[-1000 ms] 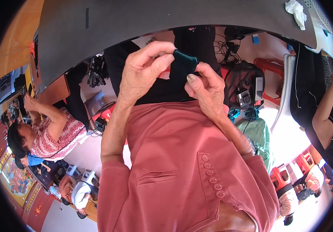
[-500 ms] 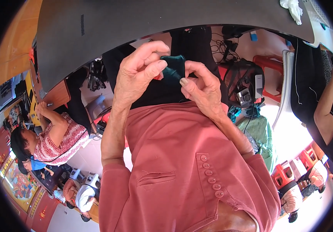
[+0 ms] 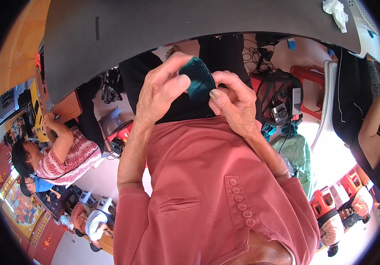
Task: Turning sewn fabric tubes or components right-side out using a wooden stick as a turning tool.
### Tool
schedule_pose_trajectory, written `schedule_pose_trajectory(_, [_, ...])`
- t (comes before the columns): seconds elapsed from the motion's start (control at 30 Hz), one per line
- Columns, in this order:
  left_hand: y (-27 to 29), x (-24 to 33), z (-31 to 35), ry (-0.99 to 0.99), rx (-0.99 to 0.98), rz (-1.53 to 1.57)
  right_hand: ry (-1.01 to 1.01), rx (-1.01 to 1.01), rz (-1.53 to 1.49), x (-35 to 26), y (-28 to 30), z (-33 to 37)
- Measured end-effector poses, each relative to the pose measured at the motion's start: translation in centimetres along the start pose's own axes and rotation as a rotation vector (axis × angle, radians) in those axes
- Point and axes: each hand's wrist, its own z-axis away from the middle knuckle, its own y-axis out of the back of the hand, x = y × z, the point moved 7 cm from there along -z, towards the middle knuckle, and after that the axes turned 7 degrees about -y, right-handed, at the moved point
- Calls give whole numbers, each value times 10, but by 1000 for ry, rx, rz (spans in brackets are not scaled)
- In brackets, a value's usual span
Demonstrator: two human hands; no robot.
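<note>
A small dark green piece of shiny cloth [image 3: 199, 80] is held up between my hands, above my lap and just short of the table edge. It hangs tilted, with a stitched-looking edge along its top right. My left hand [image 3: 161, 88] pinches its left side between thumb and fingers, the fingertips slightly blurred. On the other side, my right hand [image 3: 235, 99] grips the right edge between thumb and bent forefinger. Whether the cloth is a single layer or a small pouch I cannot tell.
A dark table [image 3: 198, 17] spans the far side, with crumpled white tissue [image 3: 336, 14] at its right. Right of me are a black mesh bag [image 3: 282, 92], a red stool [image 3: 306, 86] and tangled cables [image 3: 258, 57]. People sit on both sides.
The cloth has turned and tilted, its upper edge now sloping down to the right. My left hand has shifted slightly and changed its finger position; my right hand keeps its pinch.
</note>
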Motion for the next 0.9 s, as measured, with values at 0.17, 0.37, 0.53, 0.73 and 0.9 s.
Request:
schedule_pose_trajectory(0.17, [-4, -6, -2, 23, 88, 241, 60, 46, 76, -3, -5, 0])
schedule_pose_trajectory(0.37, [-8, -10, 2, 26, 123, 242, -12, 106, -21, 7, -1, 3])
schedule_pose_trajectory(0.53, [-12, 4, 2, 50, 160, 83, 8, 169, 28, 9, 2, 6])
schedule_pose_trajectory(0.73, [-8, 21, 3, -114, 186, -395, -13, 239, -10, 10, 5, 5])
schedule_pose_trajectory(0.9, [-6, -2, 3, 159, 182, 230, 16, 202, 39, 9, 1, 7])
